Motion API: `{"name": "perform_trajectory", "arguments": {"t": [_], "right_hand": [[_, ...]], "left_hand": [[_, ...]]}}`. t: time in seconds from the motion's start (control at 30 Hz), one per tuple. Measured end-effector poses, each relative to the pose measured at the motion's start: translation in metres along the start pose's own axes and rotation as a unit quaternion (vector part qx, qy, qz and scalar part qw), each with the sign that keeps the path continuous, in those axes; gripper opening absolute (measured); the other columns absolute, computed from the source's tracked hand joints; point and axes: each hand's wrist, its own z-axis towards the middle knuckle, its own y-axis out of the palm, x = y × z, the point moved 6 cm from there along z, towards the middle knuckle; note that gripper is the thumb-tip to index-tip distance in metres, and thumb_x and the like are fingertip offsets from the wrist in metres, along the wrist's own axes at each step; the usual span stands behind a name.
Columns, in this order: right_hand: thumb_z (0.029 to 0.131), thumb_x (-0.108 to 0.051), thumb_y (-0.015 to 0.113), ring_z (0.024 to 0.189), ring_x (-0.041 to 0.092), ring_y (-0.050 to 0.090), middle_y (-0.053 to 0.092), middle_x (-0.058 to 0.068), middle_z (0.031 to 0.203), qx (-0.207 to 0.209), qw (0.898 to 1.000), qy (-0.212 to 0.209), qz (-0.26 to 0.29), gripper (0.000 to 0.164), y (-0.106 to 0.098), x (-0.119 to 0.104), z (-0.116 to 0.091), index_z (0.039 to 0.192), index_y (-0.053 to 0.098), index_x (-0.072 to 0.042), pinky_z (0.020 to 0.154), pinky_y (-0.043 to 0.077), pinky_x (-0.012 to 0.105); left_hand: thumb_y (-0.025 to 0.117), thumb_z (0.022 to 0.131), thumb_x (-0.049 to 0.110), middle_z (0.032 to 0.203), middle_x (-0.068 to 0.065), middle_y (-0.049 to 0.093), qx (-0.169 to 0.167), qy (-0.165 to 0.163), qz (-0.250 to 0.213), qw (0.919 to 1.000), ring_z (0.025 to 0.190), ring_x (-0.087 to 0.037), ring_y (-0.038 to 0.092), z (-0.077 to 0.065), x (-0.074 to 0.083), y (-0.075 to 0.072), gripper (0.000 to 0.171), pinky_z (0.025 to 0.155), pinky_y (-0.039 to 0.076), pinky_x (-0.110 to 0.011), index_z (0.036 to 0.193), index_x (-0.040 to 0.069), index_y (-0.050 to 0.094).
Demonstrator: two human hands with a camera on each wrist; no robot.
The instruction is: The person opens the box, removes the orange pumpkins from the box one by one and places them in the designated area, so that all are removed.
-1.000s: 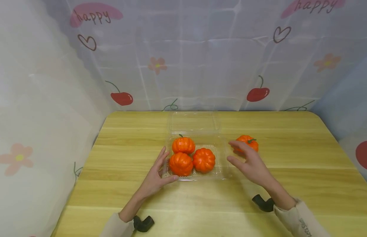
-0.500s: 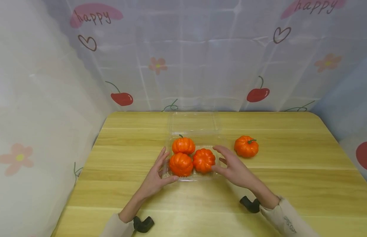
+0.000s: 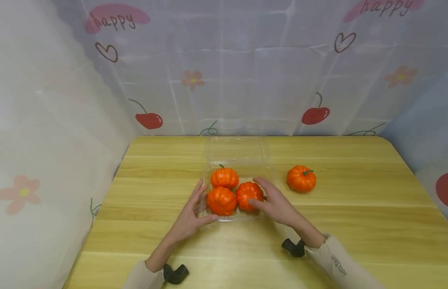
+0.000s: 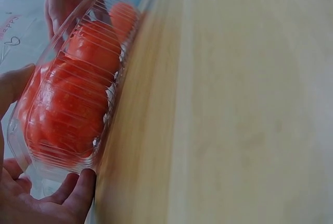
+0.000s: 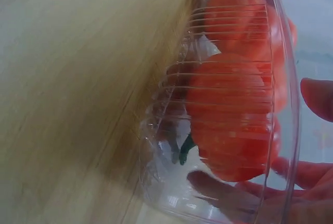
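A clear plastic clamshell box [image 3: 242, 218] lies with its lid [image 3: 236, 148] folded back. Inside are three small orange pumpkins: one at the back left [image 3: 224, 178], one at the front left [image 3: 221, 201] and one on the right [image 3: 248, 194]. My left hand [image 3: 188, 218] holds the box's front left corner, thumb at the front and fingers along the side. My right hand [image 3: 280, 206] reaches over the box's right side, its fingers spread around the right pumpkin. In the right wrist view the thumb [image 5: 318, 99] stands apart from that pumpkin, whose green stem [image 5: 186, 148] points toward the wall.
A further orange pumpkin [image 3: 301, 179] with a green stem sits on the wooden table [image 3: 354, 180], right of the box. Printed cloth [image 3: 245, 80] hangs behind and beside the table. Black wrist mounts [image 3: 176, 274] stick out from both sleeves.
My right hand has moved left, from in front of the loose pumpkin to around the right pumpkin in the box. The left hand and the pumpkins have stayed in place.
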Motion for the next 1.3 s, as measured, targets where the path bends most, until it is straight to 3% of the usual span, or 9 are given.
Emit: {"name": "perform_trajectory", "arguments": {"t": [0.3, 0.67, 0.93, 1.13, 1.3], "right_hand": [[0.094, -0.011, 0.066, 0.134, 0.041, 0.039, 0.040, 0.027, 0.148, 0.006, 0.999, 0.013, 0.030, 0.062, 0.0011, 0.0026, -0.0006, 0.144, 0.038, 0.010, 0.102, 0.044, 0.053], [0.089, -0.013, 0.074, 0.115, 0.041, 0.058, 0.054, 0.021, 0.137, 0.046, 0.997, 0.016, 0.058, 0.060, -0.0026, 0.0032, -0.0019, 0.141, 0.048, 0.004, 0.093, 0.052, 0.047], [0.085, -0.016, 0.079, 0.119, 0.036, 0.054, 0.054, 0.020, 0.133, 0.089, 0.994, -0.007, 0.058, 0.063, -0.0027, 0.0031, -0.0028, 0.136, 0.051, 0.008, 0.100, 0.046, 0.051], [0.080, -0.021, 0.084, 0.125, 0.036, 0.048, 0.055, 0.016, 0.133, 0.128, 0.992, -0.008, 0.024, 0.061, -0.0043, 0.0058, -0.0040, 0.131, 0.059, 0.001, 0.105, 0.039, 0.055], [0.080, -0.021, 0.084, 0.125, 0.031, 0.046, 0.052, 0.013, 0.131, 0.125, 0.989, -0.003, 0.079, 0.062, -0.0055, 0.0064, -0.0060, 0.132, 0.058, 0.001, 0.108, 0.037, 0.055]], "left_hand": [[0.081, 0.083, 0.013, 0.165, 0.005, 0.002, -0.001, 0.004, -0.004, 1.0000, 0.148, -0.034, 0.015, -0.0002, -0.0014, 0.0011, 0.092, 0.113, 0.026, -0.052, 0.156, 0.008, 0.025], [0.081, 0.084, 0.014, 0.165, 0.006, 0.002, 0.003, 0.005, 0.001, 1.0000, 0.148, -0.032, 0.013, 0.0010, -0.0019, -0.0006, 0.090, 0.112, 0.026, -0.053, 0.156, 0.008, 0.027], [0.081, 0.083, 0.014, 0.165, 0.006, 0.002, 0.000, 0.003, -0.001, 1.0000, 0.147, -0.033, 0.016, 0.0009, -0.0004, 0.0003, 0.091, 0.113, 0.026, -0.052, 0.156, 0.009, 0.027], [0.081, 0.084, 0.015, 0.165, 0.004, 0.002, 0.000, 0.003, 0.003, 1.0000, 0.147, -0.033, 0.016, 0.0009, -0.0001, 0.0007, 0.090, 0.112, 0.026, -0.053, 0.156, 0.008, 0.027], [0.081, 0.083, 0.015, 0.165, 0.005, 0.002, 0.000, 0.002, 0.003, 1.0000, 0.147, -0.034, 0.019, 0.0005, 0.0005, 0.0008, 0.091, 0.112, 0.028, -0.052, 0.156, 0.008, 0.027]]}}
